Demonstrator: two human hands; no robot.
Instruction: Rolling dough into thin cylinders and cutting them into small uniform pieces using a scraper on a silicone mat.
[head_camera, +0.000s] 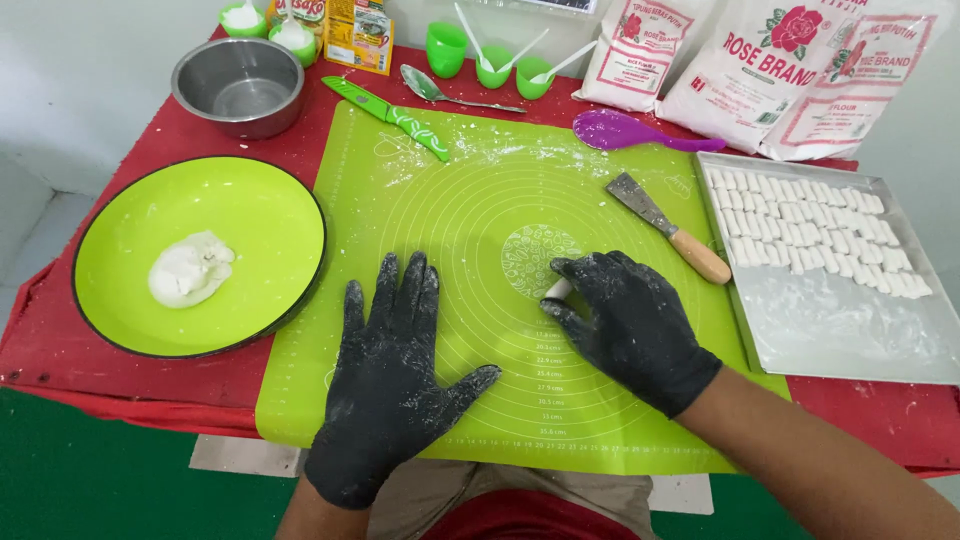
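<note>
- The right hand (632, 325), in a flour-dusted black glove, rests on the lime-green silicone pastry mat (470, 210) with its fingers (572, 270) curled round a small white dough piece (557, 290), which peeks out between thumb and forefinger just beside the mat's printed centre circle.
- The left hand (392, 375), gloved likewise, lies flat on the mat with its fingers spread and released, holding nothing, near the right hand but apart from it.
- The rectangular metal baking tray (850, 340) on the right carries several close rows of small white dough logs (810, 225) across its far half; the near half shows only a film of flour. By that, a good share of the shaping looks done, with room for more.
- The round lime-green plate with a dark rim (120, 230) on the left holds a lump of white dough (190, 268), so material seems left to portion.
- A wooden-handled metal scraper (668, 228) lies on the mat between the right hand and the tray, untouched.
- Farther back on the red tabletop (130, 135): a green-handled knife (390, 116), a purple plastic spoon (625, 130), a steel bowl (238, 85), small green cups (490, 55) and white flour bags (740, 70).
</note>
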